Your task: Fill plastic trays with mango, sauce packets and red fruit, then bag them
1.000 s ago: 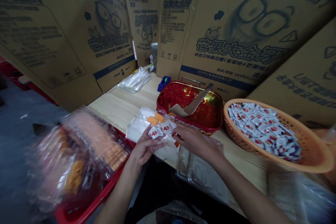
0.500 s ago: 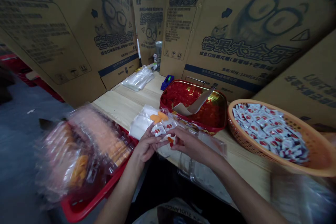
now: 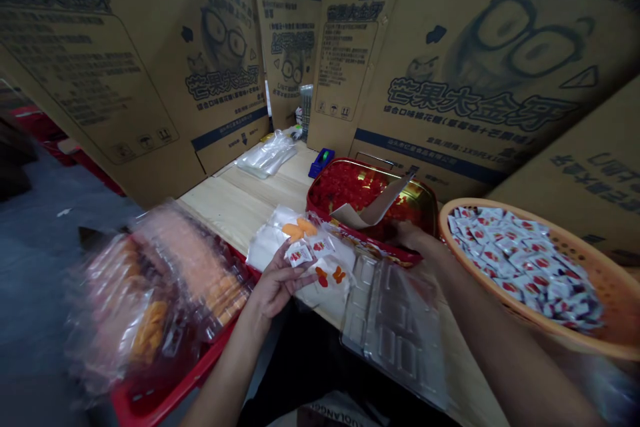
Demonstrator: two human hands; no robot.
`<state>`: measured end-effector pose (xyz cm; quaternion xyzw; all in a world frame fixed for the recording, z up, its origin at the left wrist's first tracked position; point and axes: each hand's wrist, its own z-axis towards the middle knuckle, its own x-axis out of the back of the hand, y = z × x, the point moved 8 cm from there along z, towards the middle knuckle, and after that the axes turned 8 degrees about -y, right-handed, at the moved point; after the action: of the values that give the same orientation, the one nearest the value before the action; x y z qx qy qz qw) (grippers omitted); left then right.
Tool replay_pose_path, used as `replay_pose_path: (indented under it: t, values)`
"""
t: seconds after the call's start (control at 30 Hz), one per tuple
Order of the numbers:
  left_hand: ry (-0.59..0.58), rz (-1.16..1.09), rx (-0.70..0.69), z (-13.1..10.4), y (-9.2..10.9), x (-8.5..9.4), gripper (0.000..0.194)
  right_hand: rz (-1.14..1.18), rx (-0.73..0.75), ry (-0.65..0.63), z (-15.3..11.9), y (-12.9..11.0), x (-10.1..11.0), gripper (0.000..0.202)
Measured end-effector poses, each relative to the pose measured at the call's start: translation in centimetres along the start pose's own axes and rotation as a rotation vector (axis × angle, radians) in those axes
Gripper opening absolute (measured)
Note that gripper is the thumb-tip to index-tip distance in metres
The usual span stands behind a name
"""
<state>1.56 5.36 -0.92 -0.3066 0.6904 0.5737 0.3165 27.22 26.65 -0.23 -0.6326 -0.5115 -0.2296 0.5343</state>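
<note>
My left hand (image 3: 276, 283) rests at the near edge of a white sheet (image 3: 265, 240), palm partly turned up. Its fingers are stretched out and apart beside a small white sachet (image 3: 299, 255). A second printed sachet (image 3: 321, 246) lies to the right, with orange pieces (image 3: 299, 229) just beyond. Two small red-and-orange candies (image 3: 339, 273) lie near the fingertips. My right hand (image 3: 413, 238) reaches over the near right rim of a red tin (image 3: 320, 210), its fingers hidden inside. Red pieces fill much of the tin, and a bent card (image 3: 375, 207) leans in it.
An orange basket (image 3: 525, 333) of sachets stands right. Clear moulded trays (image 3: 395, 327) lie at the table's front. A red crate (image 3: 150, 407) with bagged orange pieces is left. Behind are a blue tape dispenser (image 3: 320, 163), clear bags (image 3: 267, 153) and tall cartons (image 3: 450, 67).
My right hand has moved from the sachets rightward into the red tin. Two small candies now show on the white sheet where it was. My left hand stays nearly in place.
</note>
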Motion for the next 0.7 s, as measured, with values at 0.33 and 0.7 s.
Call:
replay_pose_path:
  t: [0.33, 0.7]
  values:
    - [0.026, 0.005, 0.018, 0.2, -0.1, 0.5, 0.074, 0.349, 0.117, 0.170, -0.3, 1.7, 0.4, 0.011]
    - [0.011, 0.020, 0.029, -0.2, -0.6, -0.2, 0.070, 0.702, 0.163, 0.147, -3.7, -1.1, 1.6, 0.020]
